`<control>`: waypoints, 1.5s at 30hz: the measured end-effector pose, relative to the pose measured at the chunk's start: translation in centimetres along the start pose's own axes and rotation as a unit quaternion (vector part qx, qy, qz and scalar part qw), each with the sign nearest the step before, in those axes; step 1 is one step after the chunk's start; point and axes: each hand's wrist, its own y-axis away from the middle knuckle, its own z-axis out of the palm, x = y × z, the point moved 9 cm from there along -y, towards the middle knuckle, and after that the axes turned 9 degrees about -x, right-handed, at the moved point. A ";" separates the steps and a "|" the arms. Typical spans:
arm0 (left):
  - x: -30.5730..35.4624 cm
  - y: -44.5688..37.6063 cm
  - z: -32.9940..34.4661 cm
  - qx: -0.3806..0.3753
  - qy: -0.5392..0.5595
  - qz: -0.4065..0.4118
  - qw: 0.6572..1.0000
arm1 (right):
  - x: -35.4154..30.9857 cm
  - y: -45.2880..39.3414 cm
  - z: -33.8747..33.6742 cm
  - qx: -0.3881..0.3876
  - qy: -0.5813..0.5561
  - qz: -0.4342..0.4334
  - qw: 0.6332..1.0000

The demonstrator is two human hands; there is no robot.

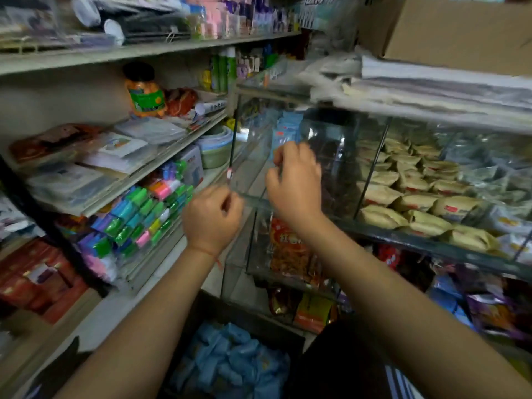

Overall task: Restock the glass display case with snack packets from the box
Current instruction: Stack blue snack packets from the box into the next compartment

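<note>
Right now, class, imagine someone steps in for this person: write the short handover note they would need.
Left hand: curled at the front edge of the glass display case; grip unclear.
Right hand: raised at the case's left compartment, fingers pinched near the light blue packets inside; blur hides any grip.
Box below, between the arms, holds many blue packets.
Done: some blue packets stand in the compartment.
Left: move the remaining packets from box to case.
</note>
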 end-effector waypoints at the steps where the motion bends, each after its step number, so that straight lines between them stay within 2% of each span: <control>1: -2.2 2.1 0.6 -0.027 0.010 -0.058 0.998 | -2.1 2.9 -0.5 0.024 0.003 -0.057 0.998; 3: -6.2 7.2 4.2 -0.182 -0.018 -0.184 0.966 | -4.5 8.1 2.2 -0.017 -0.011 -0.133 0.991; 4: -8.0 10.4 6.5 -0.277 -0.045 -0.229 0.932 | -4.7 10.4 5.1 -0.061 -0.010 -0.147 0.987; 6: -10.3 16.6 10.0 -0.426 -0.073 -0.275 0.859 | -3.6 14.3 11.6 -0.160 0.007 -0.141 0.977; 8: -11.7 21.8 12.3 -0.510 -0.049 -0.294 0.807 | -0.4 17.9 18.4 -0.285 0.023 -0.085 0.954; 10: -13.0 26.9 14.3 -0.568 -0.037 -0.310 0.762 | 4.9 22.9 25.3 -0.435 0.036 0.012 0.900; 12: -14.2 32.5 16.3 -0.619 -0.039 -0.312 0.720 | 9.5 28.9 30.3 -0.540 0.027 0.089 0.837; 14: -14.8 36.9 17.8 -0.642 -0.025 -0.319 0.697 | 12.6 34.7 33.4 -0.620 0.033 0.123 0.774; 15: -15.2 38.6 18.8 -0.646 -0.012 -0.328 0.689 | 13.8 37.1 35.0 -0.642 0.038 0.125 0.755; 18: -16.2 42.2 21.3 -0.660 0.007 -0.369 0.654 | 14.6 40.8 37.8 -0.661 0.023 0.077 0.746; 20: -16.4 44.5 22.6 -0.668 0.029 -0.389 0.634 | 15.0 45.0 39.1 -0.749 0.061 0.043 0.659; 21: -16.6 45.6 23.2 -0.673 0.039 -0.393 0.625 | 15.8 47.4 39.9 -0.784 0.070 0.051 0.615; 22: -16.8 46.5 23.6 -0.678 0.043 -0.398 0.616 | 16.2 49.3 40.8 -0.804 0.065 0.068 0.587; 26: -17.8 48.7 24.0 -0.673 0.048 -0.422 0.606 | 15.7 55.0 42.9 -0.831 0.054 0.115 0.542; 30: -18.6 50.5 24.5 -0.670 0.063 -0.465 0.575 | 16.1 55.2 43.2 -0.823 0.031 0.142 0.549; 34: -19.3 50.9 25.0 -0.659 0.091 -0.484 0.568 | 16.7 53.8 43.2 -0.818 -0.053 0.238 0.521; 35: -19.7 51.1 25.0 -0.645 0.094 -0.492 0.577 | 16.4 53.3 42.9 -0.809 -0.093 0.280 0.509; 37: -21.0 50.6 24.2 -0.552 0.117 -0.568 0.599 | 15.9 52.0 42.8 -0.765 -0.183 0.359 0.503; 38: -21.7 50.0 23.6 -0.492 0.124 -0.600 0.618 | 16.1 50.8 42.9 -0.729 -0.215 0.391 0.519; 39: -22.4 49.9 23.1 -0.430 0.141 -0.634 0.627 | 16.4 49.4 42.9 -0.690 -0.230 0.409 0.551; 40: -22.6 50.2 23.0 -0.380 0.177 -0.676 0.606 | 16.8 47.8 42.6 -0.649 -0.235 0.418 0.591; 42: -21.0 50.7 23.3 -0.339 0.271 -0.736 0.519 | 17.2 44.9 42.2 -0.578 -0.261 0.422 0.648; 43: -20.3 51.0 23.7 -0.334 0.306 -0.748 0.485 | 17.0 44.0 42.2 -0.562 -0.281 0.427 0.650; 44: -19.8 50.9 24.0 -0.325 0.334 -0.748 0.473 | 16.7 43.3 42.4 -0.559 -0.302 0.427 0.643; 45: -20.0 51.2 24.4 -0.303 0.353 -0.747 0.474 | 16.4 42.8 42.5 -0.558 -0.315 0.429 0.636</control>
